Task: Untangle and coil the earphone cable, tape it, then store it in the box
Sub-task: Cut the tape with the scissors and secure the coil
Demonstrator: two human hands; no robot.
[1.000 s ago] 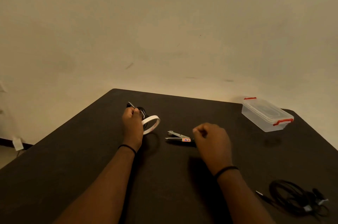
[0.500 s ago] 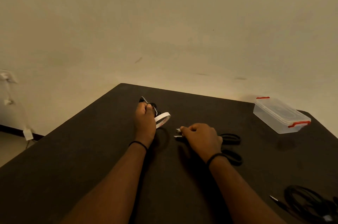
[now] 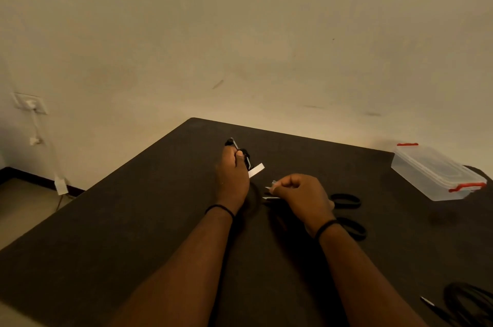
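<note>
The left hand point(image 3: 231, 177) is raised just above the worktop point(image 3: 112, 233) with its fingers curled round a small coiled earphone cable point(image 3: 241, 153), whose dark loops and a plug end stick out past the knuckles on the far side; a short white strip of tape point(image 3: 256, 170) hangs out from the bundle to the right. The right hand point(image 3: 301, 197) sits just beside it, to the right and a little nearer, knuckles up and fingers curled, and appears to pinch something small and pale at its fingertips, though what it is cannot be told. Directly under and to the right of this hand lie the scissors point(image 3: 346, 213), blades pointing left, black handle loops showing past the wrist. Judged from this, the coiling looks finished and the taping is in progress, with the strip seemingly cut but not yet wrapped down. The storing is still to come: the box point(image 3: 432, 174), clear with red clips, stands closed at the far right, well apart from both hands. Another coiled black cable point(image 3: 469, 305) lies at the near right edge.
</note>
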